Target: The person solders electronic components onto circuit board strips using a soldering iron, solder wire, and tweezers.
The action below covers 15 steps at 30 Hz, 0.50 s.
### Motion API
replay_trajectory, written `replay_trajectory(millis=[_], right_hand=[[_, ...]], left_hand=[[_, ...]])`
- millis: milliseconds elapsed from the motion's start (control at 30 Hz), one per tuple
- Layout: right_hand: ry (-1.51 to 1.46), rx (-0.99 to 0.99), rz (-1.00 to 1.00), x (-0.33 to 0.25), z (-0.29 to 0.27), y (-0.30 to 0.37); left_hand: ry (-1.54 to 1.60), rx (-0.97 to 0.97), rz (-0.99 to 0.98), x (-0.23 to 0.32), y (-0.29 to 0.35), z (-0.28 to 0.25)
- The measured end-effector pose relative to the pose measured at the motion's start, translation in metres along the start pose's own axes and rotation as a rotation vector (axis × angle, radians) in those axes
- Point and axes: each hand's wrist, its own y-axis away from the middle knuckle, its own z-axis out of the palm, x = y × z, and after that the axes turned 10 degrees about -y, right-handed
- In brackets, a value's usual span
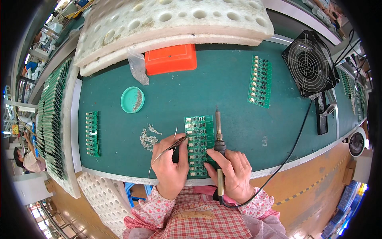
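A green circuit board panel (pixel 201 144) with a row of small white and black parts lies in front of me. My left hand (pixel 170 169) is closed on tweezers (pixel 173 145), whose tips reach the board's left edge. A thin wire (pixel 176 133), probably solder, runs along the same hand. My right hand (pixel 234 175) has a soldering iron (pixel 219 142) tucked between its fingers, tip pointing away from me and apart from the board. Its thumb and index finger touch the panel's right edge.
Loose tiny parts (pixel 148 139) lie left of the panel, near a round turquoise dish (pixel 124 106). More panels (pixel 92 133) (pixel 259 81) lie on both sides. Behind are a red bin (pixel 171 59), plastic bag (pixel 137 69) and white foam (pixel 175 30). A black fan (pixel 308 61) stands right; the iron's cord (pixel 292 151) crosses the table.
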Motion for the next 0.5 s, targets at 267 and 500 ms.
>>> replay_trajectory(millis=[267, 500], right_hand=[[-0.018, -0.005, 0.004, -0.0003, -0.0006, -0.001], [-0.025, -0.006, 0.02, -0.0012, -0.0024, -0.0016]], left_hand=[[-0.036, 0.003, 0.016, 0.0006, 0.0008, 0.0013], [0.003, -0.012, -0.072, 0.0017, 0.0001, -0.0042]])
